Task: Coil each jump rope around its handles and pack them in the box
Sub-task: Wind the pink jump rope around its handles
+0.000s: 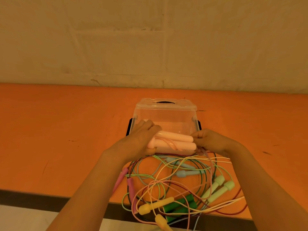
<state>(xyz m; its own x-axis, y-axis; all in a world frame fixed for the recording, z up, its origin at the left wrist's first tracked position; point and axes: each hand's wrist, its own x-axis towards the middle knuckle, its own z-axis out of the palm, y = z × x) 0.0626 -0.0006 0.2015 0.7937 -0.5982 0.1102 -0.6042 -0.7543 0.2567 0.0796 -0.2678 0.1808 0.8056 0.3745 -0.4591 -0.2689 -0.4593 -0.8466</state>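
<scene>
Hands meet at the centre of the frame, just in front of the clear plastic box (164, 117), which sits on the orange table (50, 130) with its lid still on. The left hand (138, 140) is wrapped around the knob ends of the two pale pink handles (175, 141), holding them side by side. The right hand (210, 140) pinches the pink cord (173, 145) at the handles' other end; one or two turns already cross the pair.

To my eye the winding has only begun. Most of that cord trails down the lower right of the frame into the tangle of loose ropes (175, 184), among the blue, mint, yellow, green and darker pink handles. To do this well, I would keep the left hand firm so the handles stay parallel, draw the cord free of the pile a little at a time, and lay each turn snug beside the last. Pulling hard could drag the other ropes along. The lid also needs opening before packing.
</scene>
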